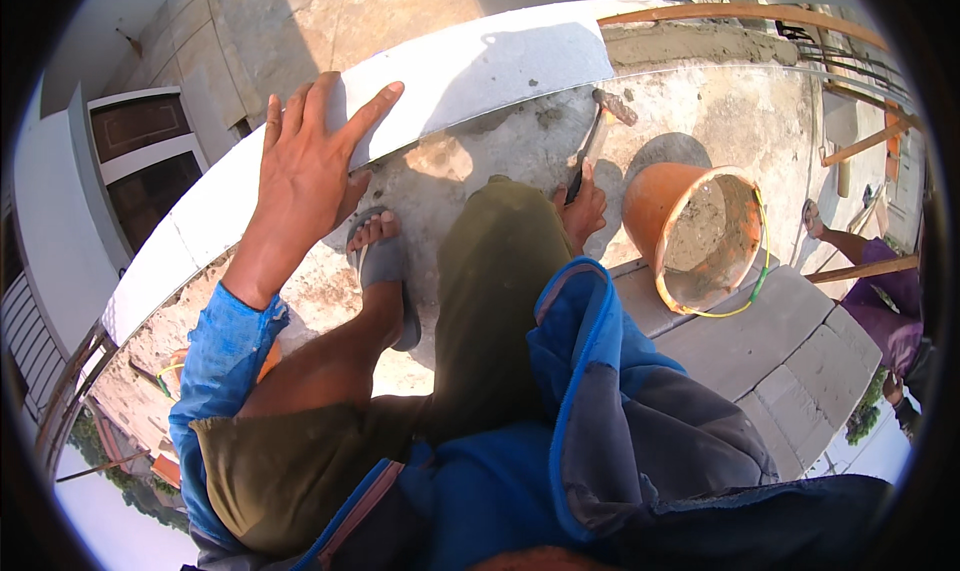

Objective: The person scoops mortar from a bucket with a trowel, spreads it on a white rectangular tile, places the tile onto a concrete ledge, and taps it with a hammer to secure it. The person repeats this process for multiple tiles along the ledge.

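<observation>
My left hand (312,161) lies on a row of pale, smooth building blocks (480,66), its fingers spread over the top face near the block's inner edge. My right hand (585,211), partly hidden behind my knee, is closed round the dark handle of a hammer (592,151). The hammer's head (615,107) points away from me, just short of the near edge of the end block. To the right of this hand sits an orange bucket (660,206), tilted toward me, with grey mortar smeared inside and a yellow-green handle.
Grey blocks (780,331) are stacked under and beside the bucket. A mortar bed (700,46) continues past the end block, with a wooden batten (740,11) along it. Another person's leg (848,241) shows at far right. My sandalled foot (378,256) stands close to the block row.
</observation>
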Available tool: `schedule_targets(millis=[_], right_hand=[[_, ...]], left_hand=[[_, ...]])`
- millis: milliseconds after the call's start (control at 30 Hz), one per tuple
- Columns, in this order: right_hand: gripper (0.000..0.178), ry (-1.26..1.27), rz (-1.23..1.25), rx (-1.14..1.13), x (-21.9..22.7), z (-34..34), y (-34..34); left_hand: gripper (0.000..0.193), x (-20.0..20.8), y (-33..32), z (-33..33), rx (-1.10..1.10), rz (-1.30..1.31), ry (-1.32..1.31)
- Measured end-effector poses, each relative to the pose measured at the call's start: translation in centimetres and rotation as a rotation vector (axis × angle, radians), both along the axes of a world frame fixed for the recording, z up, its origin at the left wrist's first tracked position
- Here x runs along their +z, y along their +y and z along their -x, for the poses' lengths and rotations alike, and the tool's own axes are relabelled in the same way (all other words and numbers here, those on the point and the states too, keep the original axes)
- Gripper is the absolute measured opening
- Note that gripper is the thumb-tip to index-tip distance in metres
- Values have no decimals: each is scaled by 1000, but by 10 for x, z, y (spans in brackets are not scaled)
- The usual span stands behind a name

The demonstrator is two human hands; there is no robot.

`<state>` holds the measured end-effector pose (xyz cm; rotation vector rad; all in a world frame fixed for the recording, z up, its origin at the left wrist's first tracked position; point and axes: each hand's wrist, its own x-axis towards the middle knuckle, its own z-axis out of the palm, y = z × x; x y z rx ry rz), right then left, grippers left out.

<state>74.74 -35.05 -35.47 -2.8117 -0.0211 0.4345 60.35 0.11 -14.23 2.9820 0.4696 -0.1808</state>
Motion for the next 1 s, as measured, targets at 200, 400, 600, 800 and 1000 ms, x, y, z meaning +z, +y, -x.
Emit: schedule_targets(millis=[200,400,600,800,1000], right_hand=[[73,-379,25,318,-64,-9,-35],[67,-467,60,361,-85,-11,-41],[64,-509,70,370,-87,-13,-44],[60,-477,103,355,-86,-15,-47],[60,-411,54,335,-87,-16,-42]], left_hand=[[114,2,4,-3,11,31,15],[114,9,7,-5,50,88,33],[118,9,10,-7,47,100,8],[120,7,14,-8,35,106,-24],[104,10,31,7,60,114,-53]])
